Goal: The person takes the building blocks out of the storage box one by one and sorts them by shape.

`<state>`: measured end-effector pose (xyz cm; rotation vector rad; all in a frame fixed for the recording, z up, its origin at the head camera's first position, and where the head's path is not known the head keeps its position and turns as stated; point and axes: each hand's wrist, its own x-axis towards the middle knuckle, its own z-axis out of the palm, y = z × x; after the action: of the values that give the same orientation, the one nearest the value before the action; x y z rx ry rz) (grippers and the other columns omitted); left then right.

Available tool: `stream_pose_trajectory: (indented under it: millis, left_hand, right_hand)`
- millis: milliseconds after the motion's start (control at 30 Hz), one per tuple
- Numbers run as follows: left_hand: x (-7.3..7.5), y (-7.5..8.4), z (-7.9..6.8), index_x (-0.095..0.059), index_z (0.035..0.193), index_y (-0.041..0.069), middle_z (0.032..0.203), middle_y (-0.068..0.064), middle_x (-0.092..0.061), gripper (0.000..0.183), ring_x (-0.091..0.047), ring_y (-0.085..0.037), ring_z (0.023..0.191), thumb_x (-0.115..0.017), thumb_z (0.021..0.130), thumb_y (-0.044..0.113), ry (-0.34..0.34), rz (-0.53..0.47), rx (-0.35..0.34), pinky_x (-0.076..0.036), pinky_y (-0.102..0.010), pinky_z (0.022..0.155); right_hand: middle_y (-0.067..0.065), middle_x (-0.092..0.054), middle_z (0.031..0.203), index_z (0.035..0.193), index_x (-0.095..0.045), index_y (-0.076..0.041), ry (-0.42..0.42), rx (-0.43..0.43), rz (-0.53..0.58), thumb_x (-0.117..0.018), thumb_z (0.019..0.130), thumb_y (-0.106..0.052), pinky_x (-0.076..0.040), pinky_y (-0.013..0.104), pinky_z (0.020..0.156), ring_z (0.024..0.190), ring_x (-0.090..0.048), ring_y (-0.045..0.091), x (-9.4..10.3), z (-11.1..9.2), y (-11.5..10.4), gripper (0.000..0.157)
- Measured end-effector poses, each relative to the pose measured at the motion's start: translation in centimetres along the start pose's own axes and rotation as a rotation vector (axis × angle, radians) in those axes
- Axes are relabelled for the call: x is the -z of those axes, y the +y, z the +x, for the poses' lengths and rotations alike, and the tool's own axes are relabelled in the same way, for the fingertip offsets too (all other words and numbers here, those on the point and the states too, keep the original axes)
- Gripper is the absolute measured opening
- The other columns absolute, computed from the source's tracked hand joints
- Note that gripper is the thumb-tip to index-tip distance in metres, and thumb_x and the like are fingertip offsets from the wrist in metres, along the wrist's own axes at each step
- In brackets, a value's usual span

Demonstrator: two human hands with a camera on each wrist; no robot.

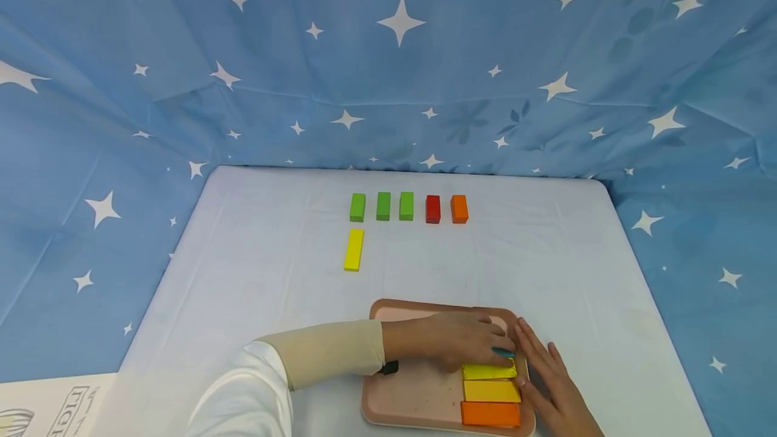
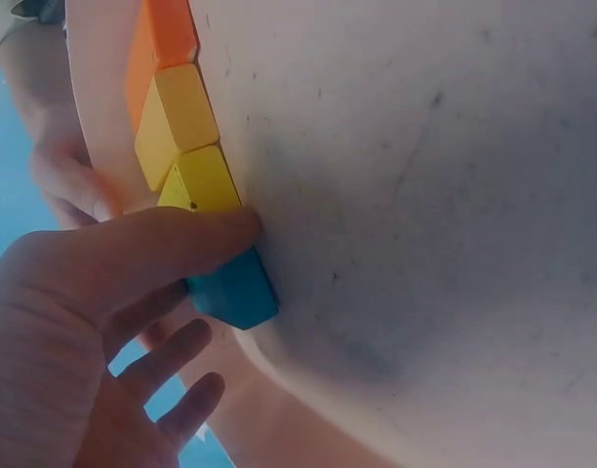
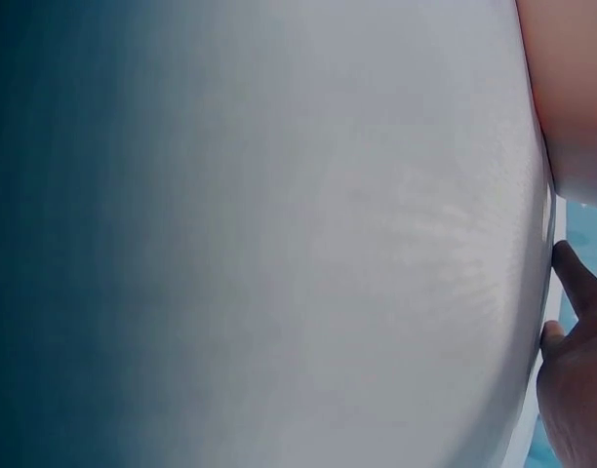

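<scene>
Inside a pink tray (image 1: 419,406), a row of blocks lies along the right side: an orange block (image 1: 490,414), an amber block (image 1: 492,391), a yellow block (image 1: 488,371) and a blue block (image 1: 502,353). My left hand (image 1: 464,339) reaches across the tray and pinches the blue block, which is partly hidden under the fingers. In the left wrist view, the thumb lies across where the blue block (image 2: 238,292) meets the yellow block (image 2: 206,180). Outside, my right hand (image 1: 555,386) rests along the tray's right rim with its fingers extended.
Beyond the tray, several green blocks, one being a green block (image 1: 384,206), a red block (image 1: 433,209) and an orange block (image 1: 459,209) form a row. A yellow block (image 1: 354,250) lies nearer. Printed paper (image 1: 48,403) sits at lower left. A starred blue curtain (image 1: 400,86) surrounds the white table (image 1: 243,255).
</scene>
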<state>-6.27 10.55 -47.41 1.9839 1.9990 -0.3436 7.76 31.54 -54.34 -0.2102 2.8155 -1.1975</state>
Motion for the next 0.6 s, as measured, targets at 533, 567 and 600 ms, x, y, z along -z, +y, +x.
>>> stream_pose_trajectory:
  millis: [533,567,600]
  left_hand:
    - [-0.05,-0.70,0.21,-0.047,0.154,0.034,0.164,0.014,-0.035,0.067,-0.029,-0.006,0.154,-0.077,0.094,0.027,0.010,-0.033,-0.025,-0.014,-0.031,0.130]
    - [-0.07,-0.78,0.22,-0.047,0.153,0.034,0.164,0.015,-0.036,0.067,-0.029,-0.005,0.154,-0.078,0.094,0.026,0.009,-0.041,-0.026,-0.014,-0.030,0.130]
    - [-0.10,-0.86,0.24,-0.048,0.153,0.034,0.163,0.015,-0.037,0.067,-0.029,-0.005,0.154,-0.078,0.094,0.026,0.010,-0.050,-0.027,-0.014,-0.029,0.130]
  right_hand:
    - [0.000,-0.018,0.175,0.166,-0.027,-0.022,0.003,0.011,0.016,-0.059,0.104,-0.017,0.009,0.075,0.120,0.154,-0.003,-0.014,-0.03,0.14,0.01,0.070]
    - [0.000,-0.018,0.175,0.166,-0.027,-0.022,0.004,0.009,0.013,-0.059,0.104,-0.018,0.009,0.075,0.120,0.154,-0.003,-0.014,-0.04,0.13,0.03,0.070]
    - [0.000,-0.018,0.175,0.167,-0.027,-0.022,0.004,0.007,0.009,-0.059,0.104,-0.018,0.009,0.075,0.120,0.154,-0.003,-0.014,-0.06,0.12,0.05,0.070]
